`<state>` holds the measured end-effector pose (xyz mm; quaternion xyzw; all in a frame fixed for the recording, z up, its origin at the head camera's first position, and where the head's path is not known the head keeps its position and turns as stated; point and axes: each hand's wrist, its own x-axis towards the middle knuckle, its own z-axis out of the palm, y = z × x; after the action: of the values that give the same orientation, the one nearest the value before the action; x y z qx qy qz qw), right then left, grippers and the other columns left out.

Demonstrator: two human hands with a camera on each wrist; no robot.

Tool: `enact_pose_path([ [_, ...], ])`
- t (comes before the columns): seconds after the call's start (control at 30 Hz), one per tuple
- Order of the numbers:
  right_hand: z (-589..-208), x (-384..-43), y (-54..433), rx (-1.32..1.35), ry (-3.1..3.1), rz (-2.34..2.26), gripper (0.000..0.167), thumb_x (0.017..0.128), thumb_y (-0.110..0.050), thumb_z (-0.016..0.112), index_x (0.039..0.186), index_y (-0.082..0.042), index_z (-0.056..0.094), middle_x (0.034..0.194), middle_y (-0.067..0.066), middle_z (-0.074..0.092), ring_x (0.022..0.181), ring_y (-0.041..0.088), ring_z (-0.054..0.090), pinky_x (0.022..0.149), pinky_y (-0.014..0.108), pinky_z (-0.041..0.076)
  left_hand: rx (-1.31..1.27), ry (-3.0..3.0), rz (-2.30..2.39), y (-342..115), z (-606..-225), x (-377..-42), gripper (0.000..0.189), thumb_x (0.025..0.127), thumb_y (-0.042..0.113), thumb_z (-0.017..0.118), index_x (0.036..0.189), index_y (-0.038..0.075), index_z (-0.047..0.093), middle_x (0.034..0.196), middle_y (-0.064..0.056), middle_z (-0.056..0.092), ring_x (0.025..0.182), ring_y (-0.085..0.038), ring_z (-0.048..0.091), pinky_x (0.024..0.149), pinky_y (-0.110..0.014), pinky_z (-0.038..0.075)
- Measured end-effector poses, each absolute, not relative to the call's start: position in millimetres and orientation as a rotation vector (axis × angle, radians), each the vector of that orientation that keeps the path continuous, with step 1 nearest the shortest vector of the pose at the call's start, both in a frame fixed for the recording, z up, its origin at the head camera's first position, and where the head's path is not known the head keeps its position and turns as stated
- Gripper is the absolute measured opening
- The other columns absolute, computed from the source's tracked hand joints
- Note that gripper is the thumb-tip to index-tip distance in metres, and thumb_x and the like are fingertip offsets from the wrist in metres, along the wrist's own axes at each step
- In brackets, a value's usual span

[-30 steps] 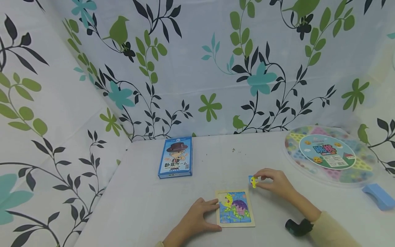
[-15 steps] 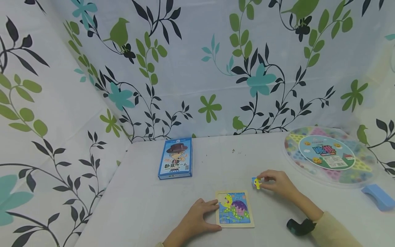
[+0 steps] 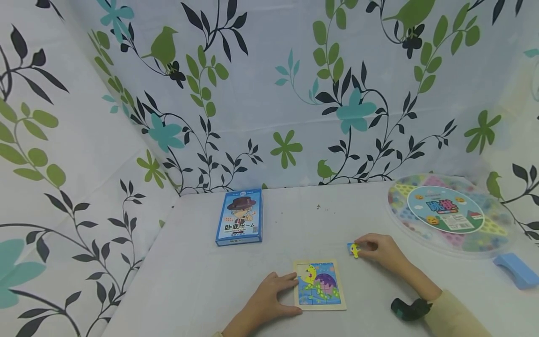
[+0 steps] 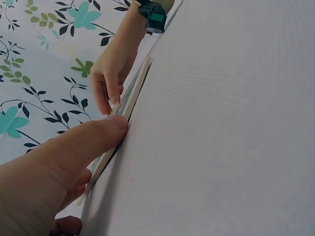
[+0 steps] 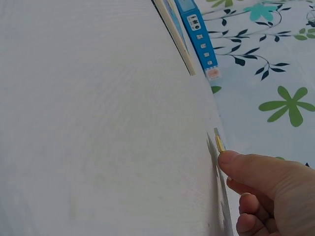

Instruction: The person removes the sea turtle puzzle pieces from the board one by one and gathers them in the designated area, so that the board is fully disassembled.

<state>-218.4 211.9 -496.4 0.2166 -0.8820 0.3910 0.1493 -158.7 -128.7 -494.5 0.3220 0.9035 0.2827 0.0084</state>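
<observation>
A small wooden jigsaw puzzle (image 3: 325,283) of a turtle lies flat in its pale frame (image 3: 320,308), a bare pale patch showing at upper left. Along the frame's left side rests my left hand (image 3: 269,296), its thumb at the lower left corner and its fingertips at the left edge. In the left wrist view, the left thumb (image 4: 96,137) touches the frame's edge. Right of the puzzle, my right hand (image 3: 383,252) pinches a blue and yellow puzzle piece (image 3: 353,250) between thumb and fingers. The right wrist view shows this puzzle piece (image 5: 220,142) edge-on, close over the table.
Behind the puzzle, to the left, lies a blue card game box (image 3: 240,216). A round clear-lidded case (image 3: 450,215) of colourful pieces sits at the back right, with a light blue curved block (image 3: 517,270) in front. A patterned cloth (image 3: 252,93) hangs behind the white table (image 3: 198,281).
My right hand has moved slightly right and toward me with the puzzle piece, away from the frame. The left hand stays at the frame's left side.
</observation>
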Motion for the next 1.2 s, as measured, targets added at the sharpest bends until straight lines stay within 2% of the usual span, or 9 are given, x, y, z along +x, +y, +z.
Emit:
enact_pose_path([
  [0.27, -497.6, -218.3, 212.5, 0.61, -2.523, 1.142, 0.022, 0.067, -0.003, 0.075, 0.088, -0.004, 0.068, 0.065, -0.012, 0.05, 0.058, 0.004, 0.04, 0.049, 0.022, 0.035, 1.034, 2.843, 0.857, -129.5, -495.3, -159.0, 0.065, 0.068, 0.062, 0.061, 0.115, 0.017, 0.062, 0.125, 0.01, 0.05, 0.076, -0.001, 0.036, 0.067, -0.017, 0.034],
  [0.67, -498.7, -218.6, 212.3, 0.6, -2.559, 1.111, 0.026, 0.067, -0.001, 0.074, 0.092, -0.006, 0.068, 0.068, -0.011, 0.05, 0.059, 0.005, 0.041, 0.05, 0.022, 0.037, 1.041, 2.85, 0.86, -129.3, -494.2, -158.5, 0.065, 0.069, 0.061, 0.062, 0.115, 0.016, 0.062, 0.125, 0.009, 0.05, 0.076, 0.0, 0.036, 0.067, -0.017, 0.034],
  [0.9, -501.5, -218.2, 213.3, 0.597, -2.548, 1.096, 0.027, 0.067, -0.003, 0.075, 0.092, -0.006, 0.068, 0.075, -0.008, 0.056, 0.063, 0.007, 0.043, 0.053, 0.023, 0.038, 1.039, 2.854, 0.846, -128.5, -496.1, -156.5, 0.064, 0.069, 0.062, 0.061, 0.116, 0.017, 0.061, 0.125, 0.01, 0.051, 0.076, 0.0, 0.036, 0.067, -0.017, 0.035],
  [1.2, -504.4, -219.4, 213.8, 0.602, -2.52, 1.1, 0.027, 0.066, -0.001, 0.074, 0.092, -0.006, 0.068, 0.075, -0.008, 0.056, 0.062, 0.006, 0.043, 0.052, 0.022, 0.038, 1.104, 2.881, 0.835, -128.8, -495.5, -157.1, 0.063, 0.07, 0.059, 0.063, 0.116, 0.016, 0.061, 0.124, 0.007, 0.051, 0.077, 0.0, 0.038, 0.069, -0.017, 0.035],
])
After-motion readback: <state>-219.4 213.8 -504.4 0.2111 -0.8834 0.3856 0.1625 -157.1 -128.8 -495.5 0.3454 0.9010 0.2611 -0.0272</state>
